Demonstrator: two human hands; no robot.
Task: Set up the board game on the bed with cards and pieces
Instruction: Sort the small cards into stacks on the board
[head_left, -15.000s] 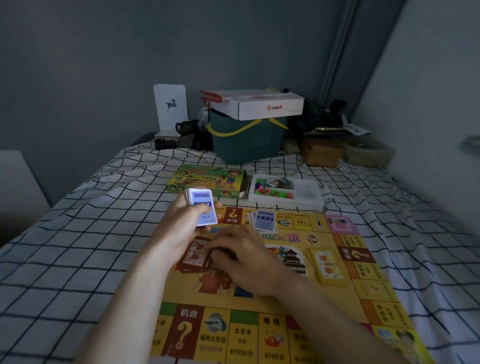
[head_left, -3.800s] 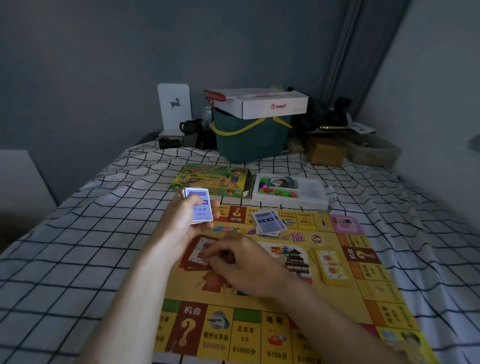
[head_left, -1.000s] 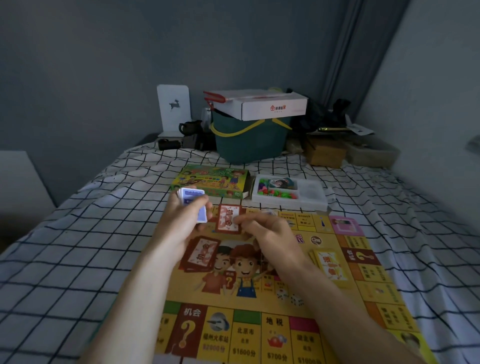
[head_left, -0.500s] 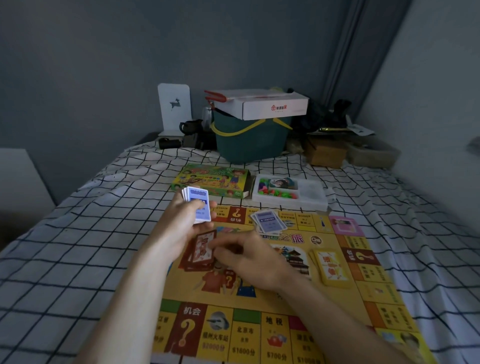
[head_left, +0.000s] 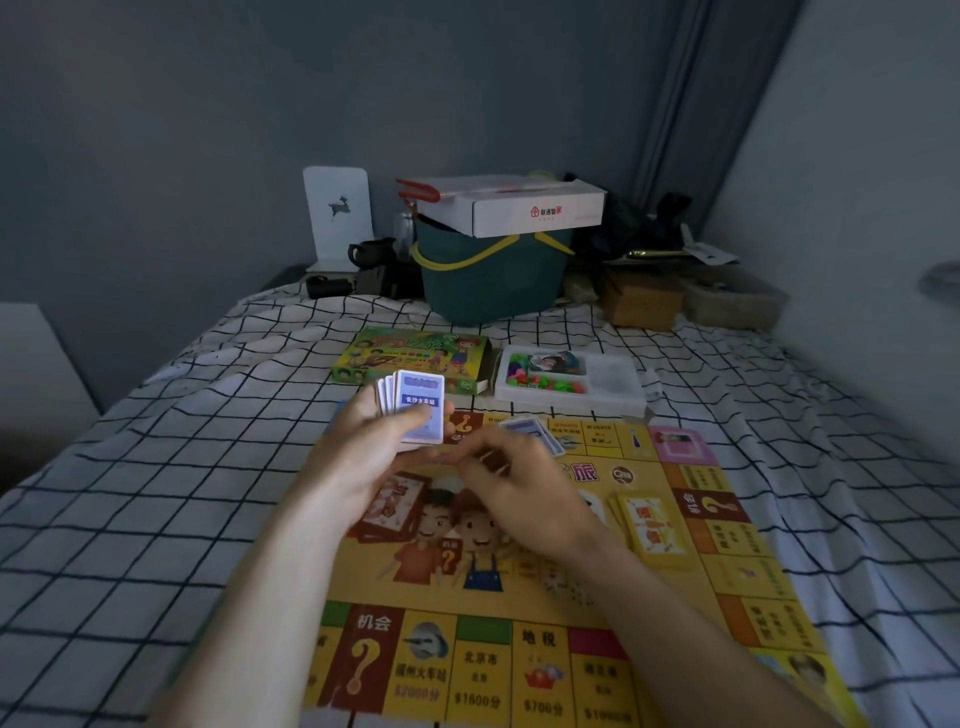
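While holding a fanned stack of blue cards (head_left: 415, 405) above the yellow game board (head_left: 519, 597) on the bed (head_left: 156, 467), gripped it in the left hand (head_left: 374, 457); right hand (head_left: 519, 488) blurred, curled beside it, grip unclear.

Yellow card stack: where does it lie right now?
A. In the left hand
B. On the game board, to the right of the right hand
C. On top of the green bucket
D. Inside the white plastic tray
B: the yellow card stack lies flat on the game board, right of the right hand; the left hand holds blue cards.
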